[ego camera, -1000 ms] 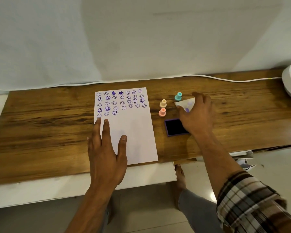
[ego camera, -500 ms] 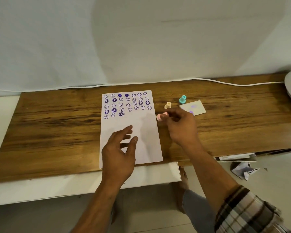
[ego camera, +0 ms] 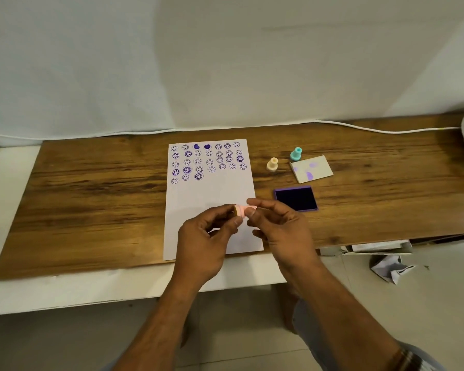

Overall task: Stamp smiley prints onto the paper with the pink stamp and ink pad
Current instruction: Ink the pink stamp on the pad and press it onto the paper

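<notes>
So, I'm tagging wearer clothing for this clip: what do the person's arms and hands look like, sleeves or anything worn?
Both hands are bare: no gloves, rings or watch visible on the left hand or the right hand. The left forearm is bare down to the frame's bottom edge. The right arm ends in a rolled plaid sleeve, brown, grey and white checks, at the bottom right corner.

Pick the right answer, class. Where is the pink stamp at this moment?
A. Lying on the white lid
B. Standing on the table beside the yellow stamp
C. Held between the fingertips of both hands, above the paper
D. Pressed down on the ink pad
C: the pink stamp is pinched between the left hand and right hand over the paper, clear of the ink pad.
</notes>
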